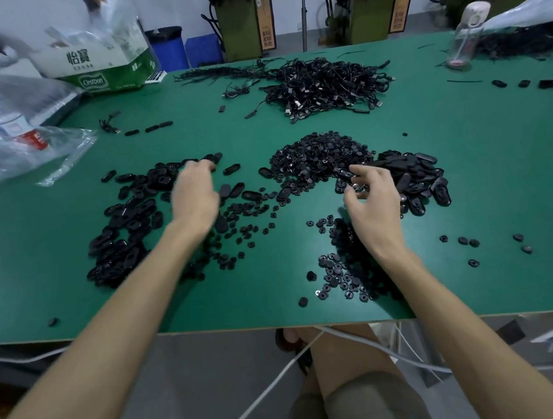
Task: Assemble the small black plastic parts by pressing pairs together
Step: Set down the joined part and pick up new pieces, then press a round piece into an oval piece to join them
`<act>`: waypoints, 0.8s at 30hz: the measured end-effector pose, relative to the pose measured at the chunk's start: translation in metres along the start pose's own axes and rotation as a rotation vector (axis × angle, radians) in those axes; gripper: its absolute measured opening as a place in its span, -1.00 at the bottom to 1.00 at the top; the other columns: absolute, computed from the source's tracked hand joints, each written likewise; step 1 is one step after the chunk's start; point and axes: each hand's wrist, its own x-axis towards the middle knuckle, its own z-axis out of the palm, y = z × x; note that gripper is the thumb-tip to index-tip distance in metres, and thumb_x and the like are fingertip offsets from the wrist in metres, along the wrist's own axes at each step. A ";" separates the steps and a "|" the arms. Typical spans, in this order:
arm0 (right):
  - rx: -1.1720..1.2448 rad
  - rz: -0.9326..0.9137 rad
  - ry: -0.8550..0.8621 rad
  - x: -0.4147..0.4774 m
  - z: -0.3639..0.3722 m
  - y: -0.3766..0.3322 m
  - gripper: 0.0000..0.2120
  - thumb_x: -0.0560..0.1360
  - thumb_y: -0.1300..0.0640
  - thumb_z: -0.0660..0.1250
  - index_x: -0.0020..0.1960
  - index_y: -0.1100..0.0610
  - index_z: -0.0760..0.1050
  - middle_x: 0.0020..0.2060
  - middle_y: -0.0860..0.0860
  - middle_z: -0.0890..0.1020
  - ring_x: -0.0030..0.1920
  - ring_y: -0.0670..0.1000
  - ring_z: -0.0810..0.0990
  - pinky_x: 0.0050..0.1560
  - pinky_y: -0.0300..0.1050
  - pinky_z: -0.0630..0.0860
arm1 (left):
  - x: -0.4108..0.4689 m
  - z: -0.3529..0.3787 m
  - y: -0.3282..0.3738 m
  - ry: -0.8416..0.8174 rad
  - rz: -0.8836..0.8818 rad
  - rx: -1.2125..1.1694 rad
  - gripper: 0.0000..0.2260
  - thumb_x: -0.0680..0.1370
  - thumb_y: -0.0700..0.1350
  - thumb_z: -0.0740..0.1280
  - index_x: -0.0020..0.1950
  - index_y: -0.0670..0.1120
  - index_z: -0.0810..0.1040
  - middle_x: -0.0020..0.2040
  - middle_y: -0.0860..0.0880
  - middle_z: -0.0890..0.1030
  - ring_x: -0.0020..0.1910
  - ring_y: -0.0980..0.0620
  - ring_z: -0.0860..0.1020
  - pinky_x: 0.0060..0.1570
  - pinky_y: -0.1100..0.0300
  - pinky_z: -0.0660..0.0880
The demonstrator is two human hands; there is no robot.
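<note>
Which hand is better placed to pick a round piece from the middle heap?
Right. The right hand sits at the near edge of the round-piece heap; the left hand is over the oval shells, farther away.

Table (458,167) top's a smooth matt green. Black plastic ovals (125,223) at 9 o'clock catch some shine; rounds (317,156) at 12 look duller. Crinkly, glossy clear plastic bag (25,142) at 10, printed cardboard box (101,64) at 11.
</note>
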 end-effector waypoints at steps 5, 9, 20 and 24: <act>-0.020 -0.022 -0.023 0.000 0.000 0.000 -0.68 0.63 0.29 0.28 0.38 0.19 0.50 0.26 0.04 0.49 0.13 -0.12 0.51 0.02 -0.59 0.38 | 0.012 -0.025 -0.053 -0.149 -0.045 0.441 -0.72 0.45 -0.58 0.21 -0.02 -0.31 0.60 -0.09 -0.25 0.61 -0.10 -0.25 0.58 -0.11 -0.11 0.54; -0.060 -0.044 -0.080 0.000 0.003 0.003 -0.72 0.64 0.26 0.28 0.34 0.18 0.52 0.20 0.02 0.51 0.00 -0.17 0.54 0.09 -0.46 0.46 | 0.005 -0.027 -0.064 -0.214 -0.016 0.518 -0.74 0.43 -0.55 0.26 -0.27 -0.21 0.43 -0.31 -0.14 0.41 -0.28 -0.16 0.40 -0.22 -0.03 0.39; -0.439 -0.424 -0.438 -0.008 0.014 0.005 -0.60 0.60 -0.10 0.38 0.35 0.09 0.58 0.19 0.02 0.59 0.28 0.10 0.40 0.33 0.01 0.39 | 0.003 -0.017 -0.021 0.004 0.132 0.189 -0.80 0.70 -0.18 0.23 0.23 -0.28 0.51 0.12 -0.21 0.55 -0.03 -0.11 0.52 0.01 0.07 0.45; -0.408 -0.335 -0.464 -0.006 0.013 0.005 -0.74 0.55 -0.11 0.44 0.08 0.07 0.62 -0.03 -0.02 0.53 0.09 0.05 0.37 0.16 -0.05 0.40 | -0.017 -0.010 0.031 -0.192 0.163 -0.378 -0.83 0.67 -0.18 0.33 0.22 -0.22 0.56 0.03 -0.05 0.61 -0.11 0.05 0.62 -0.05 0.26 0.52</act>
